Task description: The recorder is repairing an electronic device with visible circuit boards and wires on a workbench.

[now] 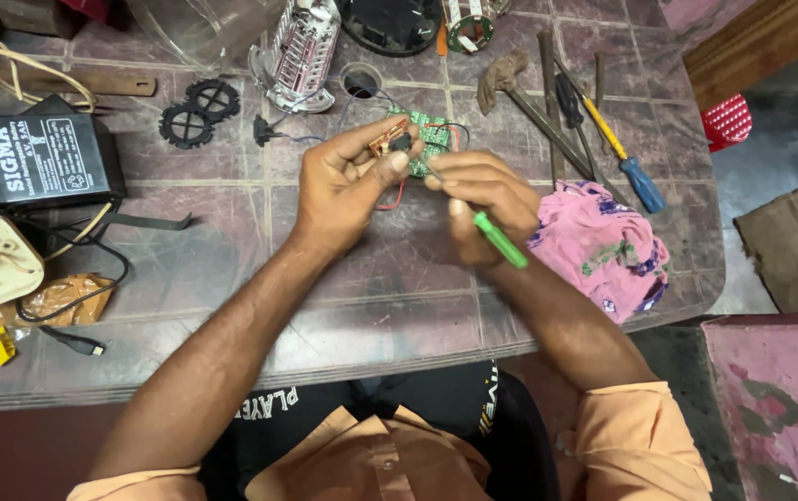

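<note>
The left hand (343, 181) is pinching the green circuit board (431, 134) while the right hand (482, 199), fingers closed around a green screwdriver (496, 239), is angling its tip up-left into it.

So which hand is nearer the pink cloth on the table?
Right. The right hand, holding a green screwdriver, sits just beside the pink cloth; the left hand is farther off, holding the circuit board.

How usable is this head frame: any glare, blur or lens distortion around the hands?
Head view: lighting is soft and even, with weak shadows. The left hand, the right hand, the small green circuit board and the green-handled screwdriver look reasonably sharp. Mild sheen on the worn tiled tabletop. The table edge bows, showing wide-angle distortion.
</note>
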